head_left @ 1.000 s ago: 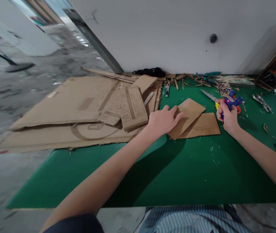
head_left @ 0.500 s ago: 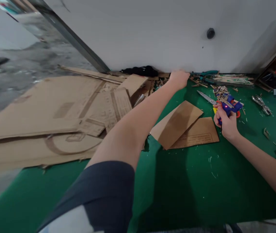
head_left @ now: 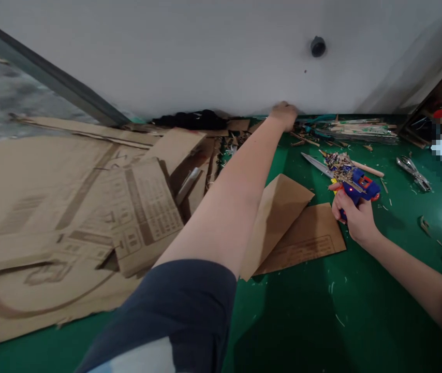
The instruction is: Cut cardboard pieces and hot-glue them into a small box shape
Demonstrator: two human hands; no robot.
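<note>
My left hand (head_left: pixel 284 115) reaches to the wall edge of the green table, fingers curled beside scraps; what they hold, if anything, is hidden. My right hand (head_left: pixel 355 213) is wrapped round the grip of a blue glue gun (head_left: pixel 361 185) with a small red light. Scissors (head_left: pixel 318 165) lie partly under the gun, blades pointing up and left, next to a heap of small brown scraps (head_left: pixel 339 165). Two cardboard pieces (head_left: pixel 302 241) overlap on the table between my left forearm and my right hand.
Large cardboard sheets (head_left: pixel 30 207) cover the left side. A black cloth (head_left: pixel 192 120) and a bundle of thin sticks (head_left: pixel 364 130) lie along the wall (head_left: pixel 205 52). Metal pliers (head_left: pixel 414 172) rest at the right, near a wooden box (head_left: pixel 434 103).
The view has shifted, bringing the cardboard at the left closer. My left hand stays by the wall with its fingers turned more out of sight. The glue gun has moved slightly on the table, uncovering a stick.
</note>
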